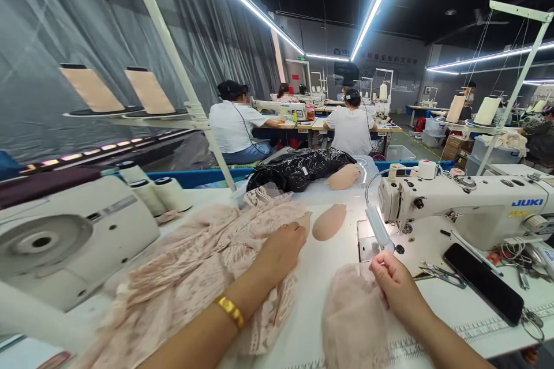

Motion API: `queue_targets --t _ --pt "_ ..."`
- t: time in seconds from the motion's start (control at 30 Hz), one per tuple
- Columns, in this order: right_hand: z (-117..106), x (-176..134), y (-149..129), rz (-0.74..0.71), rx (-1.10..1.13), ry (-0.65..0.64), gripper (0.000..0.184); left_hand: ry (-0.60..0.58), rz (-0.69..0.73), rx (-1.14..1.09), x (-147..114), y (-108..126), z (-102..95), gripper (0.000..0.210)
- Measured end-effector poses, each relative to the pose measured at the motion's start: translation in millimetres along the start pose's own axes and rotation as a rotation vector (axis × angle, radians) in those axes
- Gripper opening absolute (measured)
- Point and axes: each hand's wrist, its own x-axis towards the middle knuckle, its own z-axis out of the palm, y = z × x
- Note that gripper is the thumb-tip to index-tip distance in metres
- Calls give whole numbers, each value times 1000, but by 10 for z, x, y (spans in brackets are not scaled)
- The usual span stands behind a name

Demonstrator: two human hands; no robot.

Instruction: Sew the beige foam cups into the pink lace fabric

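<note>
My left hand [283,251], with a gold bracelet at its wrist, is closed at the right edge of a heap of pale pink lace fabric [208,253]; its fingertips are partly hidden. Just right of it, a beige teardrop-shaped pad [329,222] lies flat on the white table. My right hand [393,282] pinches the upper edge of a sheer beige fabric piece [355,314], thumb against forefinger. That piece hangs down toward the table's front edge. Directly beyond my right hand is the needle area of a white JUKI sewing machine [459,202].
A black phone [485,282], thread snips [441,272] and keys [532,320] lie at the right. A black plastic bag [303,167] and another beige pad [344,176] sit at the back. Thread cones [147,193] stand left. Two people in white shirts [352,130] work farther off.
</note>
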Motion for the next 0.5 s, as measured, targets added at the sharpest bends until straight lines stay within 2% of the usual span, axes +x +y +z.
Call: queue_targets --t 0.1,0.2,0.3,0.43,0.5 --pt "7 -21 -47 17 6 6 50 29 31 41 17 -94 109 16" --pt "7 -23 -59 15 0 4 49 89 46 1 30 -82 94 20" --pt "4 -14 -53 6 5 0 49 223 28 -101 54 -33 -54 20" --pt "-3 -17 -49 -1 44 -1 49 448 -39 -302 -4 37 -377 23" --pt "-17 -33 -54 1 83 -2 48 486 -78 -447 -99 109 -516 28"
